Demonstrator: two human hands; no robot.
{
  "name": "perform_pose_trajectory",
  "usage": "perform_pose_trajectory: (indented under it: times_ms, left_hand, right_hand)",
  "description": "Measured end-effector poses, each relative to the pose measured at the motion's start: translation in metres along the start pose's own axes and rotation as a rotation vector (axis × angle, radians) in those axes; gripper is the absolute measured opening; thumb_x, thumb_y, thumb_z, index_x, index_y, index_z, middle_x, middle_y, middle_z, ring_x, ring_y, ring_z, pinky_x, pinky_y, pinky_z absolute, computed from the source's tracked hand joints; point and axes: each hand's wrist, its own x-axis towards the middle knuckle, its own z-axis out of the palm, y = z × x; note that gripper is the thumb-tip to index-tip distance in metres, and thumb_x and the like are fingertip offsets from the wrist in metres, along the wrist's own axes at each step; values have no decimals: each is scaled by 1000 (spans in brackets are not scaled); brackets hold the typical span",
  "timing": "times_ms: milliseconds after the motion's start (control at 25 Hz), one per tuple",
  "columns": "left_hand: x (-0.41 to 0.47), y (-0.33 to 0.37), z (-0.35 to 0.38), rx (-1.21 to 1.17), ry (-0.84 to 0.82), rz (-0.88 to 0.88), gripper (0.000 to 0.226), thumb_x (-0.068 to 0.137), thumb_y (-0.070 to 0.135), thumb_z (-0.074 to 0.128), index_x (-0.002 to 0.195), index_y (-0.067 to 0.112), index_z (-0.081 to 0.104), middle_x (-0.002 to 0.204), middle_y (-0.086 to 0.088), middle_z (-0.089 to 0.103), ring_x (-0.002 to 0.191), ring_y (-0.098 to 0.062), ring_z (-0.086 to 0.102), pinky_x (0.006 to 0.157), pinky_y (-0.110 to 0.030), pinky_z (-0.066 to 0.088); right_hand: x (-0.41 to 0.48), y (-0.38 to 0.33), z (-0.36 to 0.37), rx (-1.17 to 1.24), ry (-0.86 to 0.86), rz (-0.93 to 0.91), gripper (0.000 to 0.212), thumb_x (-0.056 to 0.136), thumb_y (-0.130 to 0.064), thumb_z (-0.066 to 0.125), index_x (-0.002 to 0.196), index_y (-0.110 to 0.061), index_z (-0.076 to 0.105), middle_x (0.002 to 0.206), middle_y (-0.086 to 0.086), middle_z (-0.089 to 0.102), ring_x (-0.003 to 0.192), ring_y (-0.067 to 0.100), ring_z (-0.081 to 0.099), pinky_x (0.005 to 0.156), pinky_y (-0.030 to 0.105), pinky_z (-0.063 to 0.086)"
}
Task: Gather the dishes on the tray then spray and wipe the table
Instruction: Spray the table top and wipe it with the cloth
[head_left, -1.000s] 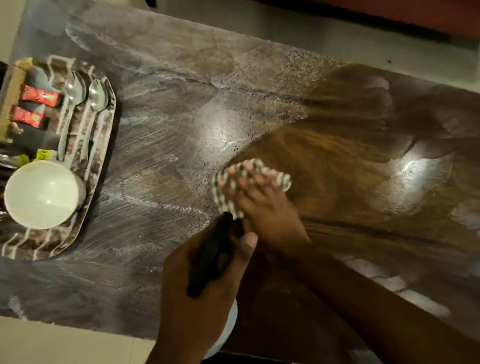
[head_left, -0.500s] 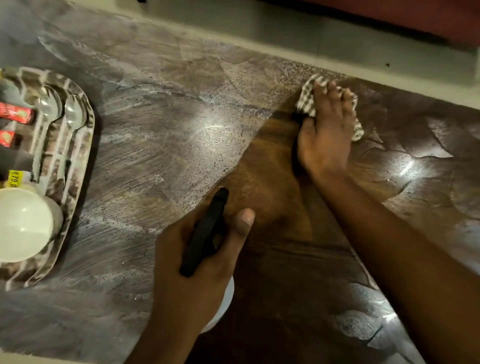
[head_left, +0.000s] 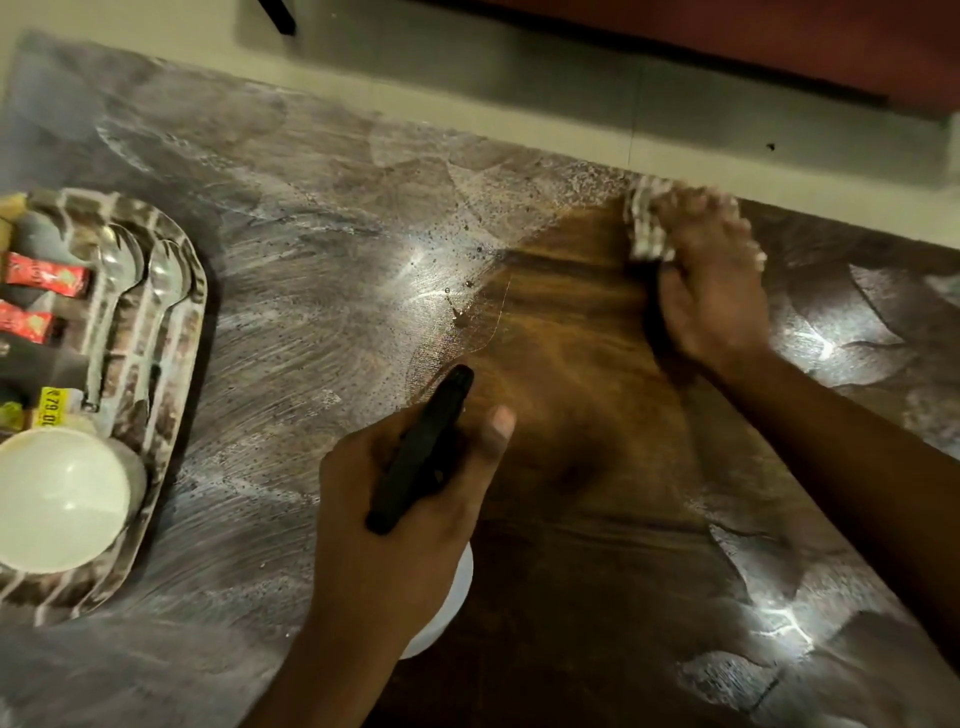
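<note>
The table (head_left: 311, 338) fills most of the frame. Its left and far parts are covered in pale, streaky spray film, and a dark, bare wood band runs through the middle.

The tray (head_left: 171, 395) sits at the left edge of the frame, partly cut off, with the dishes on it. A white bowl (head_left: 57, 499) stands at its lower end, two spoons (head_left: 119, 291) lie side by side along its right rim, and two red sachets (head_left: 44, 275) lie at its upper left.

My left hand (head_left: 395, 530) is at lower centre, raised above the table. Its fingers are curled round the spray bottle (head_left: 421, 452) and the thumb sticks out to the right. The black nozzle points toward the upper right, and the bottle's white body shows just below my palm.

My right hand (head_left: 711, 301) reaches to the upper right of the frame, near the table's far edge. It presses the checked cloth (head_left: 647, 228) flat against the wood. The fingers lie stretched over the cloth, but blur hides how each one sits. The cloth peeks out at the left of my fingers, at the border of the sprayed film.
</note>
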Motion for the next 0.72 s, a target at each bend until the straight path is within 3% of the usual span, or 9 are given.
perform_pose_trajectory:
  times_ms: [80,160,200,280,400,480,520,600,720]
  left_hand:
    - [1,10,-1,-56,-20,31,39,87,47,79,67,16,68,49,-10,56,40,-19,56,53,-40,49]
    - [5,4,2,-76,-38,26,28,86,46,80,76,21,73,51,3,60,44,-9,60,53,-29,50]
    - [7,3,4,-83,-25,13,24,85,45,80,79,23,74,53,8,62,47,-6,61,56,-24,50]
    - [9,4,5,-112,-20,29,21,86,42,80,81,22,75,55,12,64,49,-4,62,58,-18,48]
    - [13,3,3,-46,-12,48,31,90,44,77,73,20,69,54,-2,61,45,-15,60,52,-28,48]
    - [9,7,-2,-2,49,55,44,89,48,75,64,13,65,52,-13,58,41,-23,57,53,-37,47]
    - [6,6,-4,-5,75,40,50,89,48,75,61,9,62,50,-16,56,40,-26,56,53,-37,47]
    - [8,-9,-4,-2,75,-46,53,87,52,76,60,10,61,50,-15,56,41,-25,58,51,-31,48]
    - [19,-36,-3,-64,94,-161,51,63,88,77,78,41,66,66,6,61,58,-2,59,56,-10,46]
  right_hand:
    - [17,-22,-14,104,167,295,70,97,-22,38,167,-26,31,177,6,23,165,33,8,134,54,8]
    - [23,-57,-6,113,156,327,68,100,-19,42,167,-26,31,177,8,23,165,36,8,134,54,7]
    - [18,-76,4,94,103,224,67,100,-19,44,166,-24,32,176,10,24,165,37,9,134,55,7]
    - [-3,-108,24,44,-48,-179,64,101,-22,45,164,-21,34,174,13,28,164,40,13,133,59,9]
    - [-17,-106,30,-163,-354,-937,65,104,-32,43,167,-28,29,177,4,21,166,32,6,134,54,5]
    - [-1,-83,18,-227,-428,-1086,64,104,-33,42,167,-30,28,178,1,18,166,27,5,134,52,8]
    - [9,-72,14,-226,-400,-986,64,104,-35,38,167,-30,28,178,1,19,166,28,7,134,54,12]
    - [33,-55,5,-127,-242,-559,69,100,-38,29,168,-28,27,177,4,21,166,31,9,132,60,15]
    - [50,-95,9,91,11,6,68,100,-26,37,168,-31,28,178,2,19,166,31,4,133,59,9]
